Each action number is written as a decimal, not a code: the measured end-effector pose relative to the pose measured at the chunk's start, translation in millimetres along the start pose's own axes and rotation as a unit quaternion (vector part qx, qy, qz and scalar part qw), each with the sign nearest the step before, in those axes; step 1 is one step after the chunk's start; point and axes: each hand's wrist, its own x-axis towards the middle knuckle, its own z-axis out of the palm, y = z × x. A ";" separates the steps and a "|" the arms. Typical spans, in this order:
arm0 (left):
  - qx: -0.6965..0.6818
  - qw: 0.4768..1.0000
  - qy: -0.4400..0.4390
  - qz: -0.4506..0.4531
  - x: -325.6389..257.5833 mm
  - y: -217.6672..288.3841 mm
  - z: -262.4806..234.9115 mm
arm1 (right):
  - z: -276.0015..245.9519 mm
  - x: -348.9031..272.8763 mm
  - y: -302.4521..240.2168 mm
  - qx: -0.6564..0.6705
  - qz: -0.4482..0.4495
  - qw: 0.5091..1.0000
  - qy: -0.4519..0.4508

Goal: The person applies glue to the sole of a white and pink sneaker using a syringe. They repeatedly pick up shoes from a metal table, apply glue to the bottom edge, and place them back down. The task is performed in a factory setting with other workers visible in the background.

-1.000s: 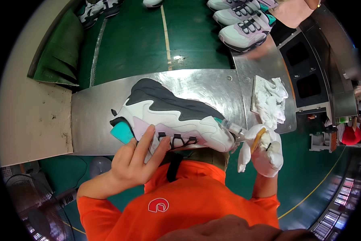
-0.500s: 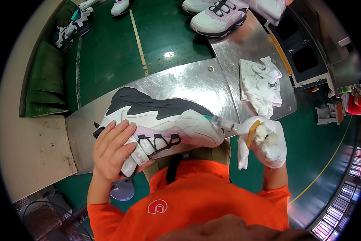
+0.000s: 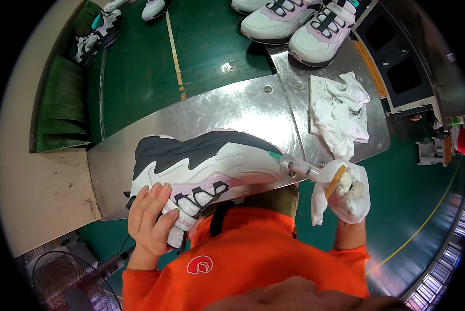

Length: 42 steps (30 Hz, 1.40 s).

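Sneaker [image 3: 206, 166], white with dark grey and pale pink panels, lies on its side at the near edge of the metal surface [image 3: 232, 111], just in front of the person's orange shirt [image 3: 253, 259]. Left hand [image 3: 152, 220], bare, grips the sneaker's laced end, fingers [image 3: 160, 199] curled over the upper. Right hand [image 3: 346, 194], in a white glove, is beside the sneaker's other end, its fingers closed around a clear syringe [image 3: 297, 166] whose tip touches the sneaker; a brown stick also in that grip. Crumpled white cloths [image 3: 341, 111] lie beyond the syringe. More sneakers [image 3: 300, 26] sit farther back.
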 end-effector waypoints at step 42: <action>0.032 0.999 0.024 -0.015 2.7 13.6 4.8 | 29.6 -45.1 50.4 0.029 -0.126 0.971 0.203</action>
